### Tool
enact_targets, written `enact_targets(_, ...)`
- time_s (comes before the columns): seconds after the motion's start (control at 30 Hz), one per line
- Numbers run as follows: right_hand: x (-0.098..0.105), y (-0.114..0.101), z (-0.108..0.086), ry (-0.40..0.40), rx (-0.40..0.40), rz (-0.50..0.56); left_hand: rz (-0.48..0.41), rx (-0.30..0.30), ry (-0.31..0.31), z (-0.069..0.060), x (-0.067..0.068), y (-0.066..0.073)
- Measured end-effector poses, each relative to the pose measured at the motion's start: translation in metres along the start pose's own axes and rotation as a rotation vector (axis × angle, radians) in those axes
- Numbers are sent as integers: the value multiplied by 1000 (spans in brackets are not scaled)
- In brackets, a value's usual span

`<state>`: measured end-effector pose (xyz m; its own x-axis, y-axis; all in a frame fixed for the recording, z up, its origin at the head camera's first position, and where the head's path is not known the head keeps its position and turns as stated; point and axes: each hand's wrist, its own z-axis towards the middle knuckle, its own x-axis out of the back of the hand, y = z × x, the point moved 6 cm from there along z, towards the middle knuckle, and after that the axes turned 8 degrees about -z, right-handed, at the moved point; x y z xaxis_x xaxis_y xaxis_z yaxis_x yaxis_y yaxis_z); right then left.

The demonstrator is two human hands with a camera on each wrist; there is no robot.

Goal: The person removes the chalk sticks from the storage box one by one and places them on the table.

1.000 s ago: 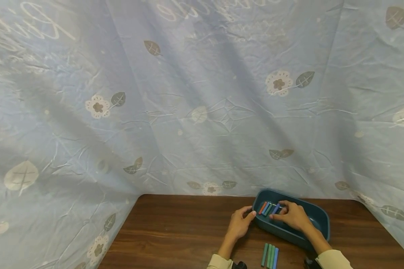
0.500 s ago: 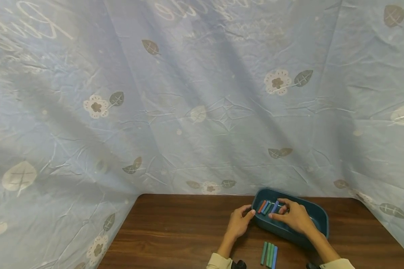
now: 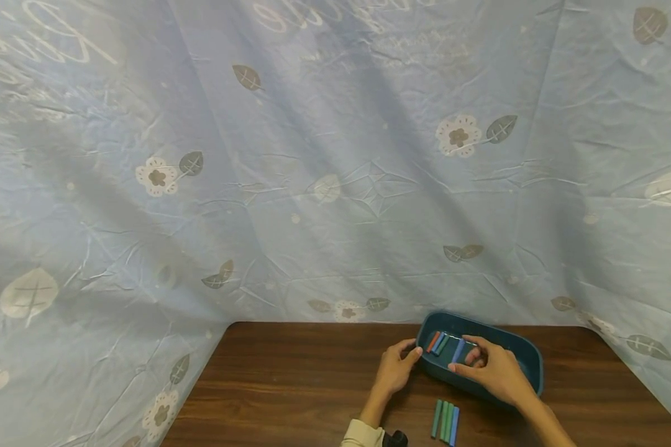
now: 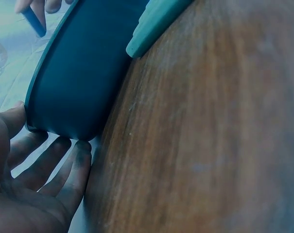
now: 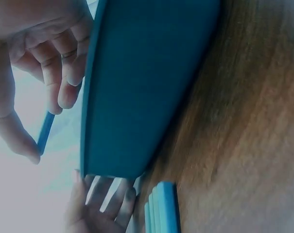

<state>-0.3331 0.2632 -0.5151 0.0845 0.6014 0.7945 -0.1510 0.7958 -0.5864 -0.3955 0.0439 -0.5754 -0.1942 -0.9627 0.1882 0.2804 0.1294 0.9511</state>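
Note:
My right hand [image 3: 494, 370] pinches a blue chalk stick [image 3: 458, 351] between thumb and index finger over the dark blue plastic tub [image 3: 453, 377]. In the right wrist view the held stick [image 5: 46, 133] shows above the level of the rim, apart from the wall. At the tub's left end is my left hand [image 3: 394, 369]. Its thumb meets the rim and its extended fingertips touch the outer end wall [image 4: 78, 82] in the left wrist view. Inside the tub's left end lie an orange stick [image 3: 433, 342], a blue one and a green one [image 3: 442, 346], side by side.
In front of the tub, a row of green sticks [image 3: 443, 421] and a blue stick [image 3: 455, 427] lies on the brown wooden table [image 3: 291, 385]. A pale patterned cloth [image 3: 324, 248] hangs behind the table's far edge.
The blue stick in my right hand has moved slightly right, away from the sticks lying in the tub. My left hand keeps its place at the tub's end.

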Motion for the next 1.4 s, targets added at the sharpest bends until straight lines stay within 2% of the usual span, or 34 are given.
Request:
enact_targets(0.23, -2, -9, -20, 27, 18, -12, 1, -11, -3, -2, 1, 1)
enact_targets(0.47, -9, -13, -38, -19, -5, 32, 0, -7, -3, -1, 1, 2)
enact_targets(0.7, -16, -13, -54, -56, 68, 97, 11, -10, 1, 1, 0, 2)
enact_targets(0.93, -26, -6, -62, -109, 118, 113, 3, 9, -1, -1, 0, 0)
enact_targets(1.4, -44, 8, -66, -233, 98, 79, 36, 3, -6, 1, 1, -1)
